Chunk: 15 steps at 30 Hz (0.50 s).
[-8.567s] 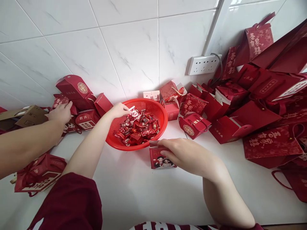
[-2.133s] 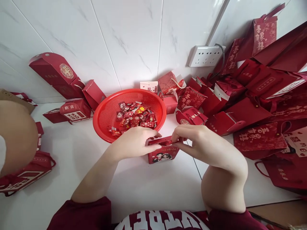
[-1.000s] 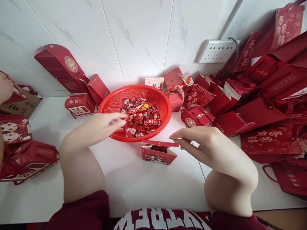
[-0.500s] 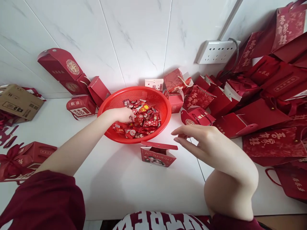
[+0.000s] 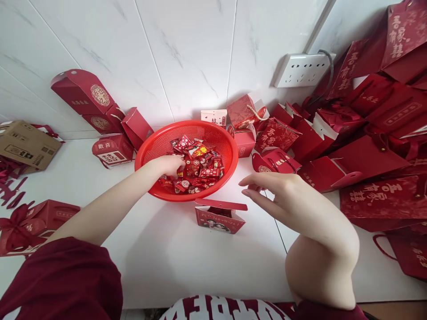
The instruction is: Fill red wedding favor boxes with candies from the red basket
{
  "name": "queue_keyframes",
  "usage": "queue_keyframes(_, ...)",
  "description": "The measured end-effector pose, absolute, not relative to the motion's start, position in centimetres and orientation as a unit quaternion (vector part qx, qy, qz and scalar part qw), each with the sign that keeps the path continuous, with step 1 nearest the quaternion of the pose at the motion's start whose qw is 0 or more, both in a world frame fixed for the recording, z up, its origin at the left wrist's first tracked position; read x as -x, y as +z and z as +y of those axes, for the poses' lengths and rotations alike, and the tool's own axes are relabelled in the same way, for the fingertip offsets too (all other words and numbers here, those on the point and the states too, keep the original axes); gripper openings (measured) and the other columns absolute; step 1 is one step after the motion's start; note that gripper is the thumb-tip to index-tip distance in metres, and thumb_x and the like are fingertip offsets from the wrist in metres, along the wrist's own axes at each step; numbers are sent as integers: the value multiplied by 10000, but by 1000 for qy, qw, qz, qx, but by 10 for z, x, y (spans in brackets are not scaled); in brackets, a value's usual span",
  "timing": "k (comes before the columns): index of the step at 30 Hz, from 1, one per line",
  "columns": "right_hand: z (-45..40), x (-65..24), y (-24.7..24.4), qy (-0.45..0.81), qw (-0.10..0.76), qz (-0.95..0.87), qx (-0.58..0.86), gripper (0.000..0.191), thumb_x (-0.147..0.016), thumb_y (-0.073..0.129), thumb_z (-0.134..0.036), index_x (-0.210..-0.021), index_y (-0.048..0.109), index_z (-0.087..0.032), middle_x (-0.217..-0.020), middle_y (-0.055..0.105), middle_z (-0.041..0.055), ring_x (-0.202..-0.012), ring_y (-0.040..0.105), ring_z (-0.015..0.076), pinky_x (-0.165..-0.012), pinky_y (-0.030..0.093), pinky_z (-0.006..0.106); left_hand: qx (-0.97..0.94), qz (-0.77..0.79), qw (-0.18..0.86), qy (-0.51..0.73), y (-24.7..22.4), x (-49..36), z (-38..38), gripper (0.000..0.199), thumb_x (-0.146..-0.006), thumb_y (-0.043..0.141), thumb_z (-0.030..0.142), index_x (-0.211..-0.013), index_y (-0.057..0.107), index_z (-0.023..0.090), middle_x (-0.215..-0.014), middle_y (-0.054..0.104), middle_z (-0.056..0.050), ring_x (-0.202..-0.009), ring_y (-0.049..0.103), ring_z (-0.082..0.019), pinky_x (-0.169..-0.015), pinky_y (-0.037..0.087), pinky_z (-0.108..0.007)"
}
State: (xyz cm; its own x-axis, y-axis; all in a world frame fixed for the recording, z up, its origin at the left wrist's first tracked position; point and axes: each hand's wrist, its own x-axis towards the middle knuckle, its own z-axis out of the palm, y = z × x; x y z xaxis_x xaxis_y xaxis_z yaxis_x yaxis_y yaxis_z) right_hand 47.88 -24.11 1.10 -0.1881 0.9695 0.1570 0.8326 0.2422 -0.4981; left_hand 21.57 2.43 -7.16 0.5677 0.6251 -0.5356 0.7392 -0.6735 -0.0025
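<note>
Left grip (image 5: pixel 172 166) in red basket (image 5: pixel 158 146), among packets (image 5: pixel 211 172) (fingertips hidden).

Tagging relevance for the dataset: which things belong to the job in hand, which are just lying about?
In use, judging by the hands:
- left hand, in among the wrapped sweets
- red basket
- small open box, likely
- right hand, beside that box, not touching

Apparently lying about:
- brown carton
- bow-tied red box
- red bags at right

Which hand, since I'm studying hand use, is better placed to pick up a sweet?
Likely the left hand: it's among the wrapped sweets in the red basket. The right hand is outside, near the small box.
</note>
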Motion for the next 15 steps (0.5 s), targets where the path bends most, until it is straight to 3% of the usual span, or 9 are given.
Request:
queue_keyframes(6, -241, -477, 11, 152, 229, -757, 593, 186, -983, 531, -263, -1071, 683, -202, -907, 749, 48, -764, 684, 194, -671, 527, 308, -873, 405, 153, -226, -78, -210, 33, 262, -584, 761, 300, -819, 690, 208, -940, 706, -79, -844, 646, -242, -728, 487, -299)
queue_keyframes(10, -240, -475, 11, 163, 229, -756, 591, 177, -979, 534, -247, -1065, 682, -204, -894, 744, 42, -755, 674, 186, -689, 519, 304, -861, 445, 188, -157, -58, -210, 26, 202, -627, 738, 291, -796, 692, 189, -791, 733, -57, -748, 669, -215, -676, 499, -279)
queue_keyframes(15, -230, -477, 18, 231, 245, -774, 537, 172, -972, 531, -221, -1013, 698, -213, -881, 738, 27, -731, 661, 155, -687, 505, 273, -845, 468, 258, -27, -5, -210, 0, 302, -803, 640, 449, -914, 713, 177, -871, 777, -79, -761, 725, -202, -684, 561, -286)
